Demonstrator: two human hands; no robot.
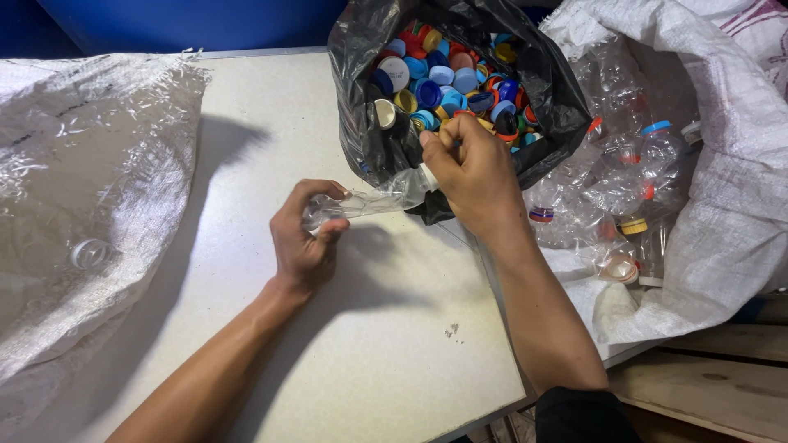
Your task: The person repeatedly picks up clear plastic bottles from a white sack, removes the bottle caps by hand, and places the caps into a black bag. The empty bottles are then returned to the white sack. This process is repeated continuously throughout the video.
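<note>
Crushed clear plastic bottle (369,201) lay near-horizontal between hands, long axis left-right, above grey table (271,344). Left hand (304,238) closed around base end. Right hand (472,172) pinched shut on neck end, just beside black bag of coloured caps (460,78).

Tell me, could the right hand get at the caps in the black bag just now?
Probably yes. The right hand sits at the open mouth of the black bag, with the caps uncovered just beyond it. It grips the bottle's neck, though.

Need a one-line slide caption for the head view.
Both hands grip a crushed clear bottle beside a black bag of caps.
</note>
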